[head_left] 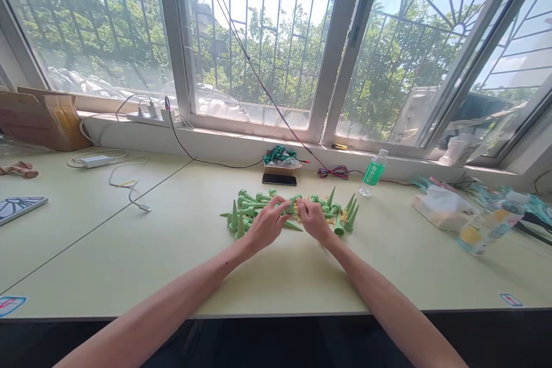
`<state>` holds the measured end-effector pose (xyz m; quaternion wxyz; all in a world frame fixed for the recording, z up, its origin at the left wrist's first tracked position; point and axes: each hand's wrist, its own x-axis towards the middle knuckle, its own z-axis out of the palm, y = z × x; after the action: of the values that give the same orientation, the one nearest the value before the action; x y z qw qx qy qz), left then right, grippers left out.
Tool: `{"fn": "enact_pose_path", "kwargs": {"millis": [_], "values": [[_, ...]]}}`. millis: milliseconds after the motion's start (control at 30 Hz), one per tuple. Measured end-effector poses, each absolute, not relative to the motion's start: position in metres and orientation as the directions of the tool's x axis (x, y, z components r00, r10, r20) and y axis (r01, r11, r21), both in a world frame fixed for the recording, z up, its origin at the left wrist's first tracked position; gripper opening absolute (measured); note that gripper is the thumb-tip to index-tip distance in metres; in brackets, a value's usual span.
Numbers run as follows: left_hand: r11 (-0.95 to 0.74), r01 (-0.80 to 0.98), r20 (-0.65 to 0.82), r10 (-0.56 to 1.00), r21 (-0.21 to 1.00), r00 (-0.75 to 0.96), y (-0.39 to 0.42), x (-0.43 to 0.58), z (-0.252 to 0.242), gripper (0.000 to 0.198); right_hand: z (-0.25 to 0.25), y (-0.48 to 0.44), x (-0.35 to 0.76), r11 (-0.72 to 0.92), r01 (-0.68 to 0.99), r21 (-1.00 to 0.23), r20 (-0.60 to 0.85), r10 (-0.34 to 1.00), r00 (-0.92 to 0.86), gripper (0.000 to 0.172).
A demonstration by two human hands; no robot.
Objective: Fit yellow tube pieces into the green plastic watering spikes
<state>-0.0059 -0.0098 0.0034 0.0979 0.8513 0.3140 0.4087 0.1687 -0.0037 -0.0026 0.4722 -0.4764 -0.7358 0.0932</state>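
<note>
My left hand (267, 223) is closed around a green plastic plant-watering spike (292, 206) over the middle of the table. Close beside it, my right hand (314, 221) pinches at the same spike's end; its fingertips partly hide what they grip. More green spikes (234, 217) lie and stand in a loose heap to the left of my hands. Others (351, 217) lean upright or lie on their sides at the right. Small yellow pieces (331, 220) are scattered among them, partly covered by my right hand.
Behind the heap lie a black phone (279, 179) and a small box with green stuff (280, 156). A green-labelled bottle (373, 173) leans near the sill. A tissue box (440, 210) and another bottle (489, 227) stand right. A white cable (133, 192) lies left.
</note>
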Motion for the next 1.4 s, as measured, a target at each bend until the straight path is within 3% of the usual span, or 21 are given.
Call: {"fn": "enact_pose_path", "kwargs": {"millis": [267,400,467,533,633,733,1000,1400], "values": [[-0.718,0.544,0.652,0.667,0.434,0.36,-0.008,-0.003,0.004,0.018,-0.001,-0.006,0.161,0.529,0.572,-0.627,0.646,0.764,0.002,0.045],[-0.659,0.496,0.631,0.733,0.565,0.255,-0.009,-0.001,0.007,0.02,0.0,-0.007,0.161,0.53,0.573,-0.625,0.67,0.741,0.044,0.043],[-0.583,0.403,0.527,0.812,0.706,0.251,-0.01,0.0,0.01,0.032,0.0,-0.008,0.163,0.53,0.569,-0.628,0.675,0.736,0.058,0.043],[-0.402,0.282,0.327,0.903,0.871,0.278,-0.012,0.002,0.013,0.046,0.0,-0.009,0.163,0.533,0.568,-0.627,0.68,0.731,0.064,0.042],[-0.155,0.108,0.111,0.936,0.982,0.334,-0.014,0.004,0.018,0.061,0.001,-0.01,0.163,0.55,0.567,-0.613,0.685,0.728,0.035,0.043],[-0.02,0.044,0.0,0.91,0.999,0.416,-0.015,0.004,0.021,0.065,0.002,-0.012,0.161,0.568,0.555,-0.608,0.677,0.736,-0.012,0.043],[0.152,-0.079,-0.092,0.86,0.985,0.503,-0.013,0.001,0.021,0.06,0.003,-0.013,0.162,0.591,0.535,-0.604,0.677,0.734,-0.048,0.041],[0.275,-0.16,-0.152,0.833,0.948,0.532,-0.01,0.001,0.018,0.046,0.003,-0.016,0.161,0.636,0.533,-0.558,0.702,0.704,-0.106,0.038]]}}
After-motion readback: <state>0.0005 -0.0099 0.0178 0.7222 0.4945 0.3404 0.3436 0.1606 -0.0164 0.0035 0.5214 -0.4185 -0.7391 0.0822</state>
